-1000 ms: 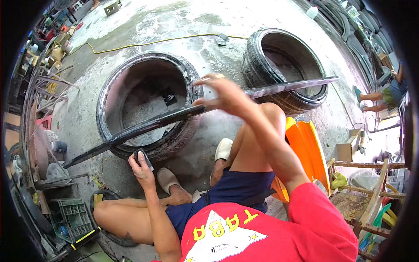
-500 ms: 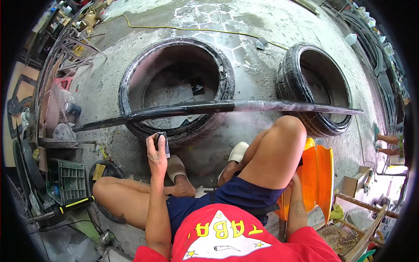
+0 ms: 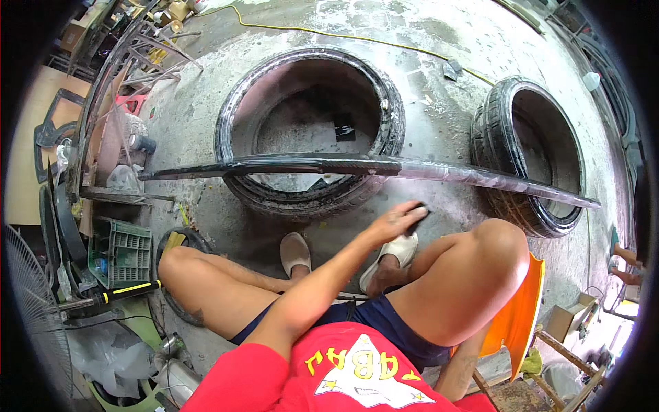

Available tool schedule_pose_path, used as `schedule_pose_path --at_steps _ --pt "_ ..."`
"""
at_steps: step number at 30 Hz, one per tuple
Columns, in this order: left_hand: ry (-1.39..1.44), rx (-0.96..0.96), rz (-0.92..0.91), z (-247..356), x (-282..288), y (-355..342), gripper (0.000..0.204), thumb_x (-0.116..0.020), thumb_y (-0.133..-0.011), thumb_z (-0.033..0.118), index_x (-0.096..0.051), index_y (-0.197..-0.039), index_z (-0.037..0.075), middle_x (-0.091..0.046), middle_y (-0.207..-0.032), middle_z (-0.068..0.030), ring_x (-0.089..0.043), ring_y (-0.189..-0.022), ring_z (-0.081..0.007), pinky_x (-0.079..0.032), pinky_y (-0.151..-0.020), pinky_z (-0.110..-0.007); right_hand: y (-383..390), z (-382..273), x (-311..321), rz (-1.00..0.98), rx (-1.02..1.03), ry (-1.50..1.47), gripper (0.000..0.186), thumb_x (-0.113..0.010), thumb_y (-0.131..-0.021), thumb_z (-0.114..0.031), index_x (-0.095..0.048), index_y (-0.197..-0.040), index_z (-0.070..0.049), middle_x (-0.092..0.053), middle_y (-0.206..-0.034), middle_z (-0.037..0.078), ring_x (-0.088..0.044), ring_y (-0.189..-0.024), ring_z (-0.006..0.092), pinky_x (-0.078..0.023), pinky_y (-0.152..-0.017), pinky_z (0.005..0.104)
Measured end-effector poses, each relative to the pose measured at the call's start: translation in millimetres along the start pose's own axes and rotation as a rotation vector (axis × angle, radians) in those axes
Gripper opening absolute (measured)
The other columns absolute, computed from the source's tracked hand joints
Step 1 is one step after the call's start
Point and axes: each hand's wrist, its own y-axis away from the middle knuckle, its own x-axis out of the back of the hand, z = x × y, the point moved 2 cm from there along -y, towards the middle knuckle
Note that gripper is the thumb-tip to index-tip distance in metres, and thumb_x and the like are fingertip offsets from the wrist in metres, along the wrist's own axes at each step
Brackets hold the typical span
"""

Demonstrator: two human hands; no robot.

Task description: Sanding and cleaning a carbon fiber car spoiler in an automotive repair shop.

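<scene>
A long dark strip lies across two tyres on the concrete floor: a large tyre in front of me and a second tyre to the right. My left hand reaches across my knees, just below the strip's middle, with its fingers closed on a small dark block. Only the forearm of my right arm shows beside the orange chair; the hand itself is hidden behind my thigh. My feet in pale slip-on shoes rest near the large tyre.
A green crate, a tool with a yellow-and-black handle, metal frames and a fan crowd the left side. A yellow cable runs along the floor beyond the tyres. Another person's limbs show at the right edge.
My left hand has moved with the small dark block from the left of my knees to the right, under the strip's middle. My right arm let go of the strip and dropped beside the chair.
</scene>
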Motion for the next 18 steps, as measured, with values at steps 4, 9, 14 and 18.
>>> schedule_pose_path --at_steps 4,9,14,18 --pt "0.173 0.048 -0.069 -9 -64 -74 0.042 -0.059 -0.111 0.043 -0.070 -0.132 0.008 -0.069 -0.105 0.0016 -0.059 -0.086 -0.0084 -0.050 -0.075 -0.026 -11 -79 -77 -0.274 -0.146 0.101 0.068 -0.067 -0.104 -0.051 -0.059 -0.145 0.003 -0.074 -0.128 0.016 -0.073 -0.116 0.0262 -0.061 -0.100 0.0441" --pt "0.775 0.148 -0.183 -37 -51 -88 0.036 -0.054 -0.112 0.044 -0.072 -0.121 0.014 -0.068 -0.089 -0.0003 -0.063 -0.073 -0.0157 -0.052 -0.072 -0.034 -13 -78 -246 -0.545 -0.324 0.838 0.060 -0.064 -0.107 -0.052 -0.068 -0.134 0.001 -0.077 -0.116 0.012 -0.076 -0.100 0.0213 -0.062 -0.093 0.0373" --pt "0.686 0.116 -0.119 -4 -20 -47 0.039 -0.053 -0.113 0.047 -0.064 -0.133 0.017 -0.075 -0.116 -0.0038 -0.073 -0.100 -0.0193 -0.057 -0.085 -0.044 -4 -148 -332 -0.691 0.131 1.535 0.056 -0.075 -0.100 -0.048 -0.074 -0.126 0.001 -0.078 -0.115 0.014 -0.075 -0.102 0.0196 -0.060 -0.091 0.0359" --pt "0.232 -0.177 0.199 40 59 36 0.029 -0.062 -0.110 0.038 -0.071 -0.122 0.013 -0.075 -0.113 -0.0031 -0.072 -0.097 -0.0167 -0.057 -0.080 -0.033 -18 -158 -385 -0.747 0.455 2.007 0.078 -0.088 -0.083 -0.058 -0.068 -0.139 -0.007 -0.071 -0.129 0.024 -0.069 -0.120 0.0321 -0.055 -0.104 0.0433"
